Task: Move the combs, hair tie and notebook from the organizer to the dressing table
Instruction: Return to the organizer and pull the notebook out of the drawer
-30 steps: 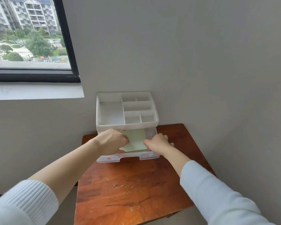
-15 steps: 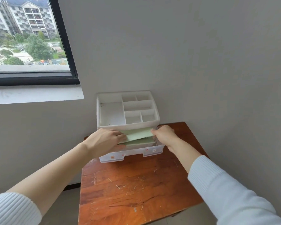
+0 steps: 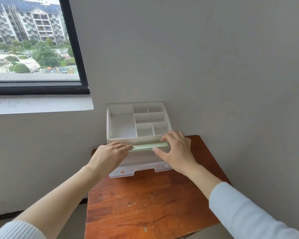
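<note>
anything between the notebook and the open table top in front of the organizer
Nothing visible. The notebook, held by the left hand and right hand, is above the open drawer; the dressing table ahead is bare.

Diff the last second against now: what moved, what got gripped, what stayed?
The green notebook came up out of the open drawer: it lay flat inside, then tilted, and now is held level just under the organizer's top tray. The left hand and right hand pinch its two ends. Organizer, open drawer and wooden table stayed put.
</note>
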`<state>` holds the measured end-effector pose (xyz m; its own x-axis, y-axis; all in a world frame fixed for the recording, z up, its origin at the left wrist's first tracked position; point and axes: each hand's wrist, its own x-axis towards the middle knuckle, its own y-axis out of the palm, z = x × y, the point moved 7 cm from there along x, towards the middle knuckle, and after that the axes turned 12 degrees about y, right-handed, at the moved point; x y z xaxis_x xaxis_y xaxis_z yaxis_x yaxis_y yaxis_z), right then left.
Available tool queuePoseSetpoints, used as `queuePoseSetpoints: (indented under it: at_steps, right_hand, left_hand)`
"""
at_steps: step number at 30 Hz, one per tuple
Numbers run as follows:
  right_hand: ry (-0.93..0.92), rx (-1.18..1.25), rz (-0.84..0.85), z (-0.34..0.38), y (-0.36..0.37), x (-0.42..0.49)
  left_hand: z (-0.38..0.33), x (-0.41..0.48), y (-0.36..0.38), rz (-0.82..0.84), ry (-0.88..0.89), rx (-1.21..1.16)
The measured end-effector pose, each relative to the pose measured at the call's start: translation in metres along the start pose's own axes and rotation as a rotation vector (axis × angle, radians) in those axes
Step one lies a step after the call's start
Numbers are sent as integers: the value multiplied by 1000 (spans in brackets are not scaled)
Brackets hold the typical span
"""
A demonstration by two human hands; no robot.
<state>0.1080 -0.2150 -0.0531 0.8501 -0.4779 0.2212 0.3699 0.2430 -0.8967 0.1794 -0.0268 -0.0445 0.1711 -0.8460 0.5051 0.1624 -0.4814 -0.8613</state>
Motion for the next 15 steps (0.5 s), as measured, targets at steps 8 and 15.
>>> queuePoseSetpoints:
  at_steps: [8,15]
  right_hand:
    - [-318,-102,-94,40,-22,-12]
    - [-277,345,-51,37,-87,-44]
  left_hand:
    - [-8,-9,-26,-241,-142,-134]
    - [-24,-19,-73,-547,-155,-235]
